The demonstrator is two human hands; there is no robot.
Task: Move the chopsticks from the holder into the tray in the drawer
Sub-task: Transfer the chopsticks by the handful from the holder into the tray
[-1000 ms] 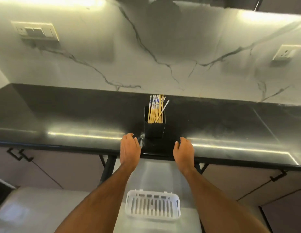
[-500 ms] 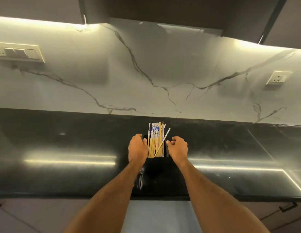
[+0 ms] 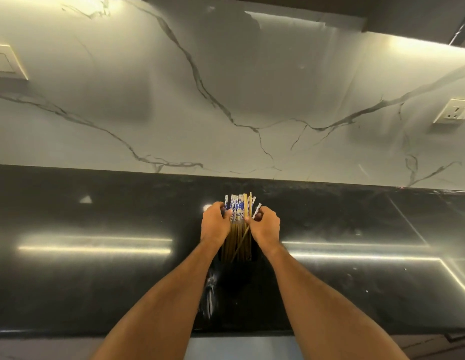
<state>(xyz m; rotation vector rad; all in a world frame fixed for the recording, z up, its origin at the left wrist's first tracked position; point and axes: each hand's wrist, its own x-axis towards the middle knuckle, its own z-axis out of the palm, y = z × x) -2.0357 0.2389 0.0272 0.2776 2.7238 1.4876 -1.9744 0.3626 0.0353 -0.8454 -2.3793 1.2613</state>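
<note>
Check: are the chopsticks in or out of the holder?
In. The chopsticks stand bunched, lower ends inside the black holder; left hand and right hand close around them.

Warm strip light comes from under the cabinets at the top and washes the marble wall (image 3: 226,100) yellow-white near the upper edge. A soft grey shadow lies in the middle of the wall. The black countertop (image 3: 96,281) is dark and glossy, with long bright reflection lines on both sides. The wide lens bends the edges, and the picture is slightly soft.
</note>
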